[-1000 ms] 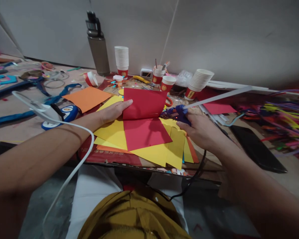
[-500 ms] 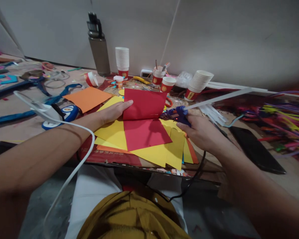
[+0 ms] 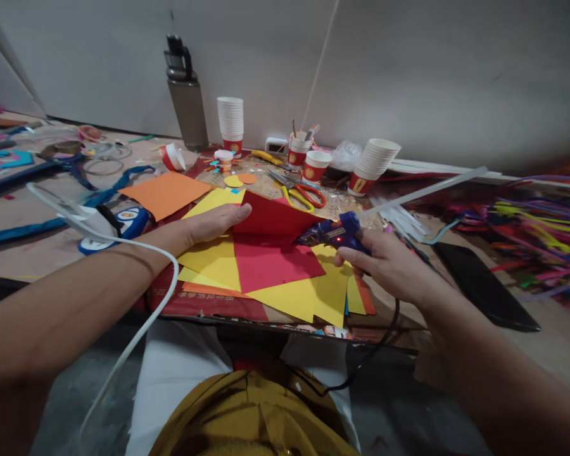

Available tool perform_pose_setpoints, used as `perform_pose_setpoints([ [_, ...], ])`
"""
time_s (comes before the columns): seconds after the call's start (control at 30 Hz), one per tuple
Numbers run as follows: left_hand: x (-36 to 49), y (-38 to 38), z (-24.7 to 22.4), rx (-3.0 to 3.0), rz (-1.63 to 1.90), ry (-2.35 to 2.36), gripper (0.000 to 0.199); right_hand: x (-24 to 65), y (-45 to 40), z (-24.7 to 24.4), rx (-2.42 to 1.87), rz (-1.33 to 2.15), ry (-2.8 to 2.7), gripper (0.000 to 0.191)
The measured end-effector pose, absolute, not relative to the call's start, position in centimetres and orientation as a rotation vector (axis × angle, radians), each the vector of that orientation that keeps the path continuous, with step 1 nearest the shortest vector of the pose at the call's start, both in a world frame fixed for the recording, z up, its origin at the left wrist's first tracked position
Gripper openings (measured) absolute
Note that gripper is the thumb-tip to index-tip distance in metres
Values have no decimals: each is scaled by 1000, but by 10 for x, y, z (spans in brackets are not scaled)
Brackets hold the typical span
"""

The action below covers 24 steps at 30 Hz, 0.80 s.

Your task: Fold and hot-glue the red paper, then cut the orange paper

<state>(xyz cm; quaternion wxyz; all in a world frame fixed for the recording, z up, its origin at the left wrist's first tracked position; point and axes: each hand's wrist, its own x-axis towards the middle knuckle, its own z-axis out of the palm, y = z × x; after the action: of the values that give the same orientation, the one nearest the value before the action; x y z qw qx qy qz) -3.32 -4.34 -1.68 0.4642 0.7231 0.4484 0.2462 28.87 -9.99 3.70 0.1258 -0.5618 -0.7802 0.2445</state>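
Head: left fingers (image 3: 241,216) pinching red paper (image 3: 273,221) near the table's front edge (image 3: 218,309) should steady it; right fingers (image 3: 354,257) grip the glue gun (image 3: 341,234).

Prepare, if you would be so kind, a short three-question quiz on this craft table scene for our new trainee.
1. Which hand is holding the blue glue gun?
2. True or false: the black phone lies beside the left forearm.
3. What colour is the raised paper that the left hand grips?
A) orange
B) red
C) blue

Key:
1. The right hand.
2. False; it lies on the right forearm's side of the table.
3. B.
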Motion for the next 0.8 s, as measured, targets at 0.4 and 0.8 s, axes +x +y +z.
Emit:
perform_pose_setpoints([
  [0.4,-27,-35,-14,2202,440,848,47,330,-102,37,-1448,1139,-1525,28],
  [0.8,-22,-40,-18,2278,456,871,45,329,3,10,-1726,776,-1090,15],
])
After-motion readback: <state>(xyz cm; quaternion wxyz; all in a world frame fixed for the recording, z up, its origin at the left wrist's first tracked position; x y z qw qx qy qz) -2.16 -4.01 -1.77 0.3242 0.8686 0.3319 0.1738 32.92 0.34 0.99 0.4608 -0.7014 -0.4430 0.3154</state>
